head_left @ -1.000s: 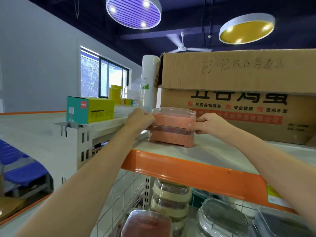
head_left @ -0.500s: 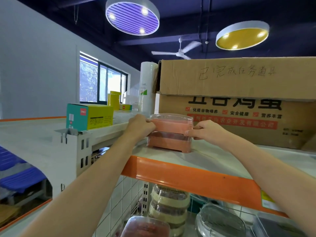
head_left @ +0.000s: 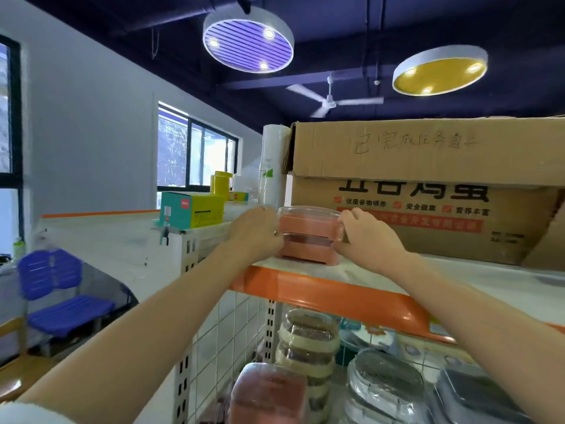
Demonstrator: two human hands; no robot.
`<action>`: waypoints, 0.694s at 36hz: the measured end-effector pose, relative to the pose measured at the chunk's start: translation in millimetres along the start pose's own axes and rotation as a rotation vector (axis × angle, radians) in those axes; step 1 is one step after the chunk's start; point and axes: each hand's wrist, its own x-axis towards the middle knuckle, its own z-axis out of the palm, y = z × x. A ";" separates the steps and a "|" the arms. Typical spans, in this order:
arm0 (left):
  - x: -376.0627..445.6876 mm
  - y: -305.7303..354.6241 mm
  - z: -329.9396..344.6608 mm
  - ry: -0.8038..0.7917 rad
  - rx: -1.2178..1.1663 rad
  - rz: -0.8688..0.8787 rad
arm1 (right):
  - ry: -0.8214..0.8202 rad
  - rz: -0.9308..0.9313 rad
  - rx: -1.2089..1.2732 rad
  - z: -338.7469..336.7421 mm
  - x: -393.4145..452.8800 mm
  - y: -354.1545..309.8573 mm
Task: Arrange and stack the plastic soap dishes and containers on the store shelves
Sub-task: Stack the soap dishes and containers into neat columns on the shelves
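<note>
A stack of two pink soap dishes (head_left: 308, 237) with a clear lid stands on the top shelf (head_left: 367, 273), near its orange front edge. My left hand (head_left: 255, 231) grips the stack's left side. My right hand (head_left: 365, 237) grips its right side, fingers curled round the corner. On the shelf below stand a stack of beige soap dishes (head_left: 307, 347), a pink lidded container (head_left: 269, 393) in front, a clear grey dish (head_left: 385, 390) and a dark grey container (head_left: 480, 396) at right.
A big cardboard box (head_left: 428, 185) fills the top shelf right behind the stack. A white roll (head_left: 273, 166) stands at its left. A teal and yellow box (head_left: 191, 209) lies on the neighbouring shelf top. A blue chair (head_left: 61, 298) stands at lower left.
The view has drifted left and tilted up, so the stack sits further right in frame. Both hands keep their grip on the pink stack, which has stayed on the shelf.
</note>
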 end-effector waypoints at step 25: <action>-188.6 -19.2 54.2 -0.149 0.043 0.267 | -0.145 -0.499 0.012 77.1 -151.6 -73.9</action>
